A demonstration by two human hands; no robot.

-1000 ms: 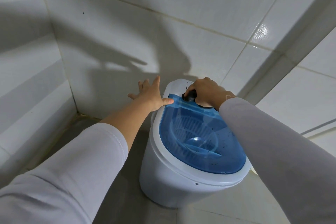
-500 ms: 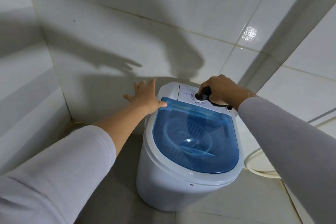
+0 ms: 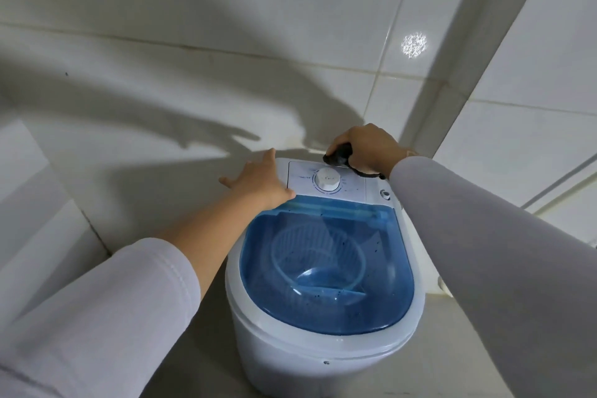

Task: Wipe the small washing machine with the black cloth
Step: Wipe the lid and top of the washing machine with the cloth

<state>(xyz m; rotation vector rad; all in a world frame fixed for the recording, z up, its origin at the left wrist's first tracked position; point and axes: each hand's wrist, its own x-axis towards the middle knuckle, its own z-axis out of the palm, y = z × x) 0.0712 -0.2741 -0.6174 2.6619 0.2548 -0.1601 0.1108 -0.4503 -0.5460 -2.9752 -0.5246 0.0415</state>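
Observation:
The small washing machine (image 3: 310, 362) is a white tub with a clear blue lid (image 3: 326, 268) and a white control panel with a round dial (image 3: 327, 180) at the back. My left hand (image 3: 258, 181) lies flat with fingers spread on the machine's back left rim. My right hand (image 3: 368, 149) is closed on the bunched black cloth (image 3: 339, 155) at the back edge of the panel, just behind the dial. Most of the cloth is hidden inside the fist.
The machine stands on a tiled floor in a corner, with white tiled walls (image 3: 193, 90) close behind and to the left. A wall edge (image 3: 465, 52) rises at the back right. A pale hose (image 3: 568, 191) runs along the right side.
My right hand with the cloth has moved from the dial back to the panel's rear edge, uncovering the dial. My left hand stays on the back left rim.

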